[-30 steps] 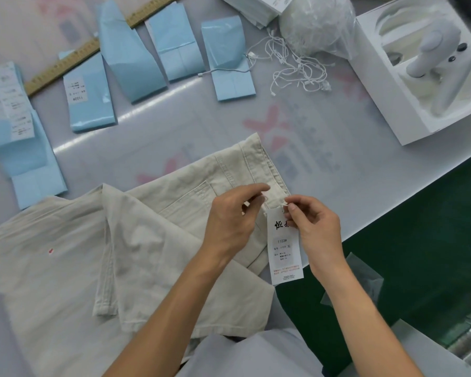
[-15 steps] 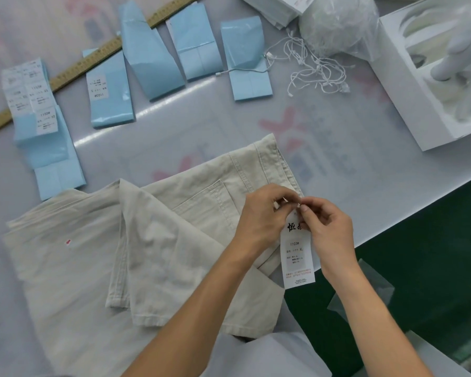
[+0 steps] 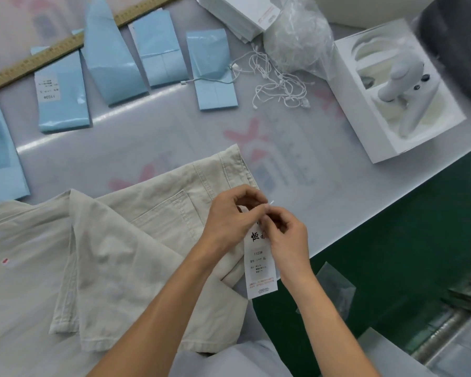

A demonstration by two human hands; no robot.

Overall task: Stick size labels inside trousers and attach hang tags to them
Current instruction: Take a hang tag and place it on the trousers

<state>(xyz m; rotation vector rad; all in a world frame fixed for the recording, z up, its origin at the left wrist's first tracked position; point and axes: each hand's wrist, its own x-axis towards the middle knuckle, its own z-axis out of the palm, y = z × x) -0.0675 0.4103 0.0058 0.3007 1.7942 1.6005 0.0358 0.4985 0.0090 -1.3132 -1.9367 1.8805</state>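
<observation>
Folded beige trousers [image 3: 114,254] lie on the table, waistband toward the right. A white hang tag [image 3: 260,268] with black print hangs at the waistband's near corner. My left hand [image 3: 233,216] and my right hand [image 3: 286,235] meet just above the tag, each pinching the thin white tag string [image 3: 269,204], whose end sticks up between the fingertips. The tag's top is hidden behind my fingers.
Blue label packets [image 3: 63,96] and a wooden ruler [image 3: 36,61] lie at the back left. Loose white tag strings [image 3: 280,85], a plastic bag [image 3: 297,36] and a stack of tags [image 3: 242,12] sit at the back. A white box [image 3: 392,148] stands at the right, by the table edge.
My two hands have come together above the tag and now pinch the string between their fingertips. The tag hangs in much the same place by the waistband.
</observation>
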